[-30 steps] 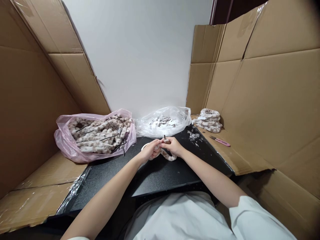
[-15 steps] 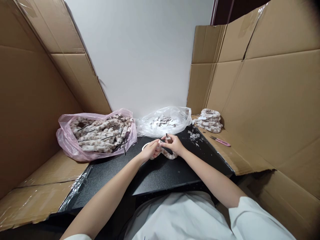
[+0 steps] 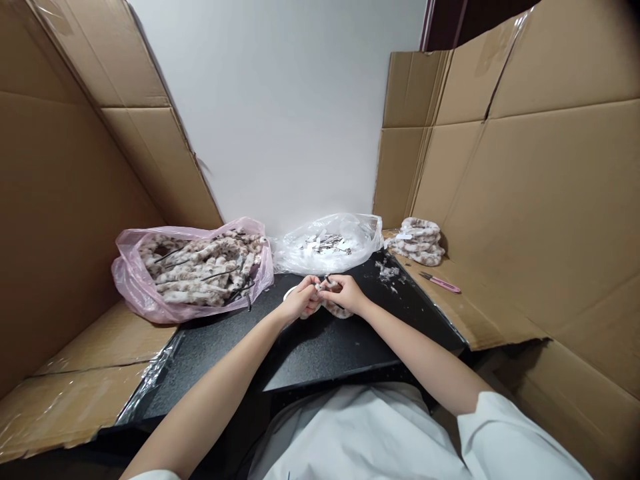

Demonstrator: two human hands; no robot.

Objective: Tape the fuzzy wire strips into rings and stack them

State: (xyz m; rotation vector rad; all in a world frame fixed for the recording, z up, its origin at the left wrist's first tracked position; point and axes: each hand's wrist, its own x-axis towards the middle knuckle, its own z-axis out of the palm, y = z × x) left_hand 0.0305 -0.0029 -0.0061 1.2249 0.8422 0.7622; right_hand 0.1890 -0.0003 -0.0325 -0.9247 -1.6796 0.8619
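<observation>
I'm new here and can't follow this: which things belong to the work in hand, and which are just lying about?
Likely part of it:
fluffy strip, held by left hand and right hand
similar fluffy pieces in pink bag
fluffy stack

Lying untouched:
clear bag
pink-handled tool
loose fluff

No legible writing, brand, number or sign anywhere in view. At the right, on the stack of mottled fluffy loops (image 3: 423, 245), one pale tag (image 3: 404, 237), too small to read. At the back of the black worktop (image 3: 310, 363), inside the clear plastic bag (image 3: 363, 237), a heap of small white and dark slips (image 3: 325, 244), possibly labels, with any print too tiny to make out.
</observation>
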